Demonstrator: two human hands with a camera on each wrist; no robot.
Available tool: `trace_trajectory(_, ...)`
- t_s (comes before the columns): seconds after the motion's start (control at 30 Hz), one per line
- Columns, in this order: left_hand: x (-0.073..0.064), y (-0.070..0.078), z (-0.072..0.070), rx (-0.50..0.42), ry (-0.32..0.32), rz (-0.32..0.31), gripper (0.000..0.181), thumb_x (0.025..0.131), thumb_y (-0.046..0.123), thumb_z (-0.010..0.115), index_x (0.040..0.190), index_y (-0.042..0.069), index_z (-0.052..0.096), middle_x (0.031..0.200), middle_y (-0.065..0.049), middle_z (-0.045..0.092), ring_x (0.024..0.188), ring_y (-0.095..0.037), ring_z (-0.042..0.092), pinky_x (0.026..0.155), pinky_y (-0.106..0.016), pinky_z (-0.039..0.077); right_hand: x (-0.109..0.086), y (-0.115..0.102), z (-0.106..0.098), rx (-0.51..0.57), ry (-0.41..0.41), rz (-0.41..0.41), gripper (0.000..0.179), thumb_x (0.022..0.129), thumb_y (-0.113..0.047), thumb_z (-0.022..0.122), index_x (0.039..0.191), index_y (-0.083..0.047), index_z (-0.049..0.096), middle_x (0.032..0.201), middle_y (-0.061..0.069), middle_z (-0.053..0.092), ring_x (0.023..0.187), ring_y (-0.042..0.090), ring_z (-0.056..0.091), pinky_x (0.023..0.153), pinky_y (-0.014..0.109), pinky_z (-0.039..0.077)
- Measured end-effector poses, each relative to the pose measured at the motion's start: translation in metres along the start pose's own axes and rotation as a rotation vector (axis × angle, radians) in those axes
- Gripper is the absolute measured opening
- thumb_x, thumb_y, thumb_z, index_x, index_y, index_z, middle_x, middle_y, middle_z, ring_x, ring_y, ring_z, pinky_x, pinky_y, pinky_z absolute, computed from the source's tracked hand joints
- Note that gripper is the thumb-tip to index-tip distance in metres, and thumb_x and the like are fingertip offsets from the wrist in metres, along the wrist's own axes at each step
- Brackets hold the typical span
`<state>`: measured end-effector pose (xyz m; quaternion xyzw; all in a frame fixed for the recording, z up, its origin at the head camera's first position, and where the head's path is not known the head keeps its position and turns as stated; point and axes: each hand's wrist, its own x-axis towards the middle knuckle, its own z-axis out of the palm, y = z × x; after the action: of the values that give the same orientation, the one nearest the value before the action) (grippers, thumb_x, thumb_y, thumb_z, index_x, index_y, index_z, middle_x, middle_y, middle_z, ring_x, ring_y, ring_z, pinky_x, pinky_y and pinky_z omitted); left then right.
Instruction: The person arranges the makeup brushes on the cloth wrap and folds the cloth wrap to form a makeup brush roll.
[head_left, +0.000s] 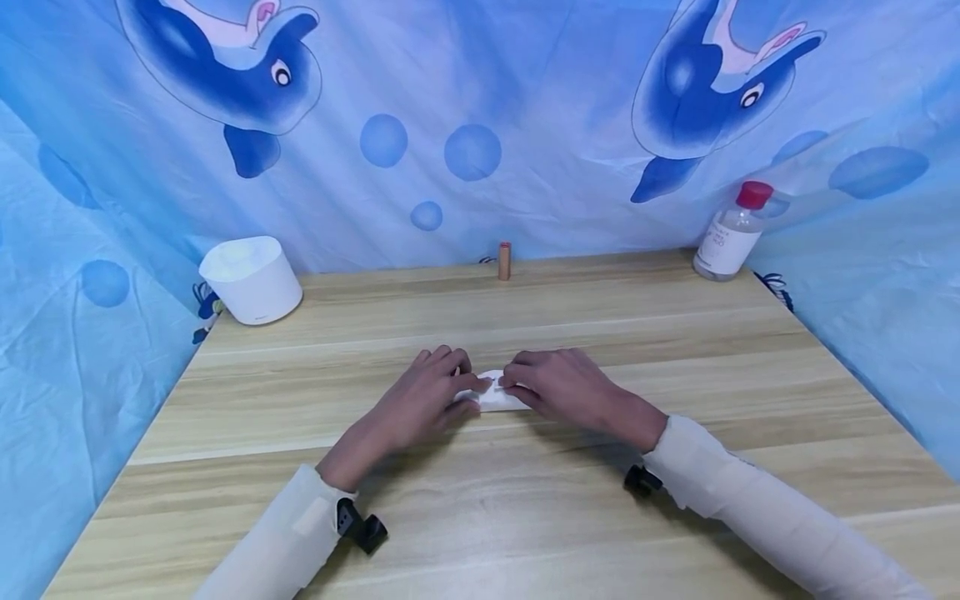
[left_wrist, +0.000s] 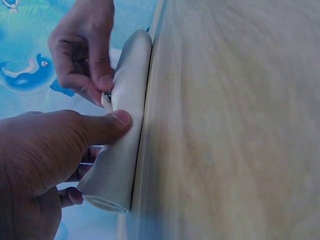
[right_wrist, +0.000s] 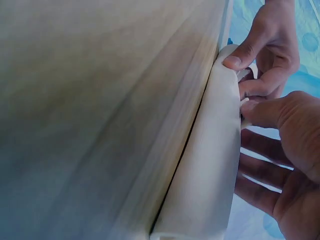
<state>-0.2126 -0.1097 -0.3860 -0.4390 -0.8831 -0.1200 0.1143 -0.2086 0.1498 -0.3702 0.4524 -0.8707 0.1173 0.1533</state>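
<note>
A white roll of soft, sheet-like material [head_left: 501, 402] lies on the wooden table between both hands. Its open end shows a rolled edge in the left wrist view, where a small tab with a shiny metal snap [left_wrist: 108, 95] sits at its far side. My left hand [head_left: 423, 398] grips the roll, thumb [left_wrist: 117, 124] on top and fingers behind it. With thumb and forefinger, my right hand [head_left: 562, 385] pinches the small tab; its other fingers [right_wrist: 262, 170] extend behind the roll in the right wrist view.
At the back left of the table [head_left: 480, 500] stands a white rounded container [head_left: 251, 283]. A small brown upright block [head_left: 504, 262] is at the back edge, and a clear bottle with a red cap [head_left: 726, 246] at the back right. Blue dolphin-print fabric [head_left: 480, 75] hangs behind.
</note>
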Motion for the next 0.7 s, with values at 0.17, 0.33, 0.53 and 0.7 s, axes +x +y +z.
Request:
trace_trajectory(0.17, 0.0028, -0.0002, 0.0005, 0.015, -0.011, -0.001, 0.028, 0.096, 0.029, 0.07, 0.123, 0.022, 0.074, 0.107, 0.004, 0.057, 0.093, -0.016, 0.045, 0.075, -0.034, 0.032, -0.0044, 0.0019, -0.0031, -0.032, -0.004, -0.043, 0.013, 0.093, -0.02, 0.074, 0.106, -0.021, 0.076, 0.106, -0.005, 0.07, 0.08, 0.009, 0.067, 0.058, 0.027, 0.05)
trace_trajectory(0.33, 0.0018, -0.0003, 0.0009, 0.024, -0.023, -0.001, 0.03, 0.096, 0.028, 0.07, 0.125, 0.022, 0.073, 0.107, 0.003, 0.057, 0.091, -0.016, 0.045, 0.075, -0.034, 0.031, -0.0076, 0.0012, -0.0014, -0.086, 0.004, -0.113, 0.017, 0.094, -0.018, 0.072, 0.11, -0.017, 0.076, 0.111, -0.003, 0.07, 0.097, 0.012, 0.068, 0.069, 0.03, 0.056)
trace_trajectory(0.53, -0.0005, 0.001, 0.0018, 0.016, -0.012, 0.012, 0.027, 0.095, 0.027, 0.072, 0.121, 0.021, 0.075, 0.105, 0.002, 0.058, 0.091, -0.018, 0.046, 0.075, -0.035, 0.033, -0.0066, -0.0021, 0.0022, -0.056, -0.024, -0.105, 0.013, 0.097, -0.017, 0.068, 0.109, -0.018, 0.074, 0.109, -0.003, 0.069, 0.095, 0.012, 0.066, 0.068, 0.03, 0.055)
trace_trajectory(0.7, -0.0001, 0.0003, 0.0011, 0.017, -0.011, -0.006, 0.028, 0.096, 0.028, 0.07, 0.123, 0.023, 0.074, 0.108, 0.002, 0.056, 0.093, -0.017, 0.044, 0.075, -0.035, 0.032, -0.0069, 0.0015, -0.0054, -0.032, -0.069, -0.07, 0.018, 0.098, -0.02, 0.066, 0.115, -0.018, 0.073, 0.114, -0.004, 0.069, 0.101, 0.014, 0.066, 0.077, 0.034, 0.055)
